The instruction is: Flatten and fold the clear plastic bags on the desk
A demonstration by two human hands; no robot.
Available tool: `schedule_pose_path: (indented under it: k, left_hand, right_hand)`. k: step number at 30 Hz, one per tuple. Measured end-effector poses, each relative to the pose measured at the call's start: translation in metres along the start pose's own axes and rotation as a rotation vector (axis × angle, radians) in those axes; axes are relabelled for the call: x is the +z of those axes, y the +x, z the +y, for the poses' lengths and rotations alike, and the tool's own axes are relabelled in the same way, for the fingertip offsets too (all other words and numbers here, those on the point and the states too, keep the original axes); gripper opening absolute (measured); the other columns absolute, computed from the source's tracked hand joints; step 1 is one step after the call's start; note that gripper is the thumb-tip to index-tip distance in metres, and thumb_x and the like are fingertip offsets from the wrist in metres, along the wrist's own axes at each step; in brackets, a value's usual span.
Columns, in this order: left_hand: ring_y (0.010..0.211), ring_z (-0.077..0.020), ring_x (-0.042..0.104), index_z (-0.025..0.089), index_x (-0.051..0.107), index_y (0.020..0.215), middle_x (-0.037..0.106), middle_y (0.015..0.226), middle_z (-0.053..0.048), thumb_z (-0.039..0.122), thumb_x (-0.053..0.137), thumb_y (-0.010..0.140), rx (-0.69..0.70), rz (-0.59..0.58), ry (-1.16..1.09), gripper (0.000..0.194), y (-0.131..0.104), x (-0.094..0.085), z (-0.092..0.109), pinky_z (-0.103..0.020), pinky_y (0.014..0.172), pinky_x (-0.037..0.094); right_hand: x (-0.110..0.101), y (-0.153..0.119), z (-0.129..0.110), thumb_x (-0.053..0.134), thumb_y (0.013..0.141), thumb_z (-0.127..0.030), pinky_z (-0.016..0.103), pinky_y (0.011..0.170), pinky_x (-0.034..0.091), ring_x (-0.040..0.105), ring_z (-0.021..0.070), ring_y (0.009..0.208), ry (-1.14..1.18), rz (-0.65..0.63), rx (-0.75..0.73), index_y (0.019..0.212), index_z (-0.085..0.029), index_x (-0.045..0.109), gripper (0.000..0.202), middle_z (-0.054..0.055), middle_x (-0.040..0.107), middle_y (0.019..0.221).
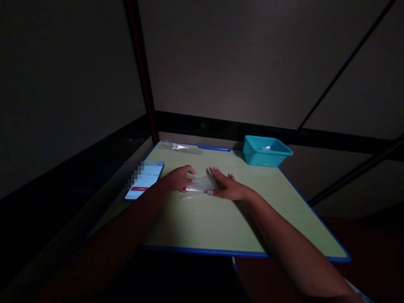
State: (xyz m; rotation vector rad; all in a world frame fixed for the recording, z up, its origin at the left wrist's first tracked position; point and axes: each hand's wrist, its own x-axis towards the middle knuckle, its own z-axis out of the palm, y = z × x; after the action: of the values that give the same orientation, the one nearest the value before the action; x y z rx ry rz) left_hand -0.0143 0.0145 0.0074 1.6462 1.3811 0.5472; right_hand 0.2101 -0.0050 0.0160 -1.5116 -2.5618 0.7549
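Note:
A clear plastic bag (202, 184) lies on the light green tabletop between my two hands, with a thin transparent flap spreading along its near side. My left hand (180, 178) grips the bag's left end, thumb and fingers closed on its edge. At the opposite end, my right hand (226, 186) rests with fingers stretched out and apart, touching the bag's right side. Whatever the bag may contain is too dim to make out.
The blue-edged table (208, 229) stands near dark wall panels. A lit phone (145, 179) lies at its left. At the back left is another clear plastic piece (179, 147). A turquoise basket (265, 158) with something shiny inside sits at the back right.

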Motion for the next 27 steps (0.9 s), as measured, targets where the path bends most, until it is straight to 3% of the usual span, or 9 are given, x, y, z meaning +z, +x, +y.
schedule_pose_path:
  k: [17, 27]
  left_hand:
    - [0.045, -0.0095, 0.051, 0.016, 0.043, 0.118, 0.048, 0.058, 0.007, 0.012, 0.051, 0.082, -0.068, -0.091, 0.237, 0.037, -0.012, -0.008, 0.013, -0.020, 0.045, 0.046]
    - [0.047, -0.0121, 0.054, 0.015, 0.036, 0.127, 0.051, 0.059, 0.005, 0.013, 0.051, 0.080, -0.062, -0.115, 0.319, 0.049, -0.015, -0.012, 0.016, -0.022, 0.045, 0.047]
  right_hand:
    - [0.021, 0.000, -0.016, 0.038, 0.088, -0.053, 0.061, 0.104, -0.002, 0.002, 0.0265, 0.139, -0.201, 0.041, -0.094, 0.146, -0.018, -0.009, 0.083, 0.011, -0.002, 0.152]
    - [0.027, 0.001, -0.016, 0.029, 0.092, -0.047, 0.061, 0.104, -0.006, 0.005, 0.0240, 0.139, -0.295, 0.075, -0.095, 0.146, -0.021, -0.005, 0.069, 0.009, 0.002, 0.152]
